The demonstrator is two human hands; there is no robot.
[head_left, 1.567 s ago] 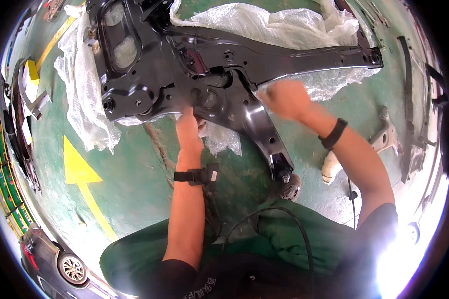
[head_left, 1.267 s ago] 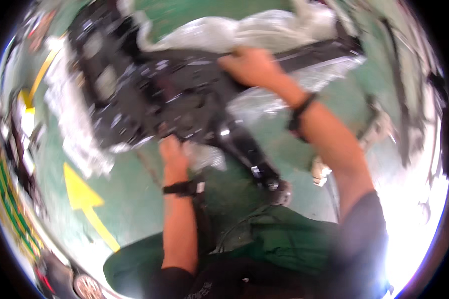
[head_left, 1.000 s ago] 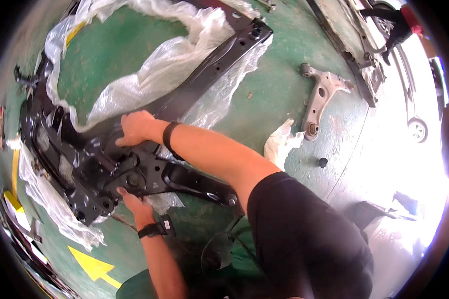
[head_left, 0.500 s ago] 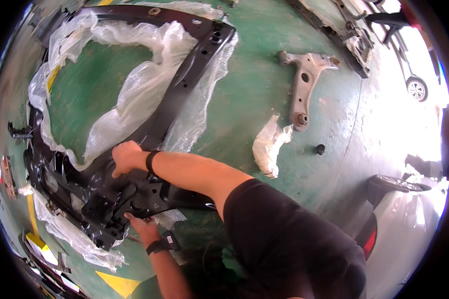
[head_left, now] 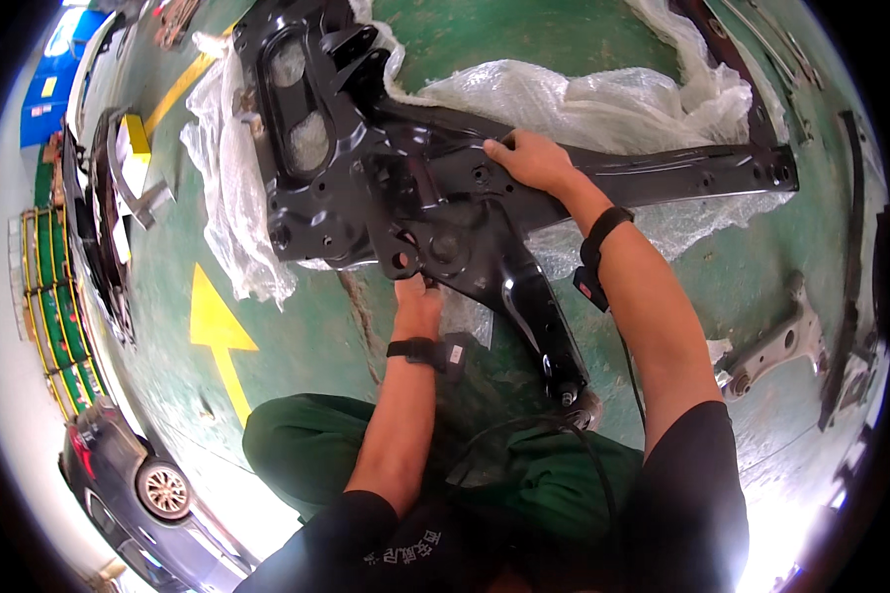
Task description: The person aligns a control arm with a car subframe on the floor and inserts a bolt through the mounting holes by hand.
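Observation:
A glossy black car subframe (head_left: pixel 554 176) lies on the floor over clear bubble wrap (head_left: pixel 603 99). A black control arm (head_left: pixel 514 287) sits against its near side, with its narrow end pointing toward me. My right hand (head_left: pixel 529 160) grips the beam of the subframe, the thumb on top and the other fingers partly hidden beyond its edge. Below the round hole of a bracket, my left hand (head_left: pixel 417 304) reaches up to the near edge of the metal. Its fingers are bent and mostly hidden underneath; whether they hold a small part cannot be seen.
A worn grey control arm (head_left: pixel 776 346) lies on the floor to the right, beside a long dark metal part (head_left: pixel 845 287). To the left are a yellow floor arrow (head_left: pixel 218 331), several car body parts (head_left: pixel 104 217) and a dark car (head_left: pixel 148 504). A cable (head_left: pixel 631 381) hangs by my right arm.
My view has swung round, so the subframe now lies straight ahead. My right hand has shifted along the subframe to the beam; my left hand stays low at its near edge.

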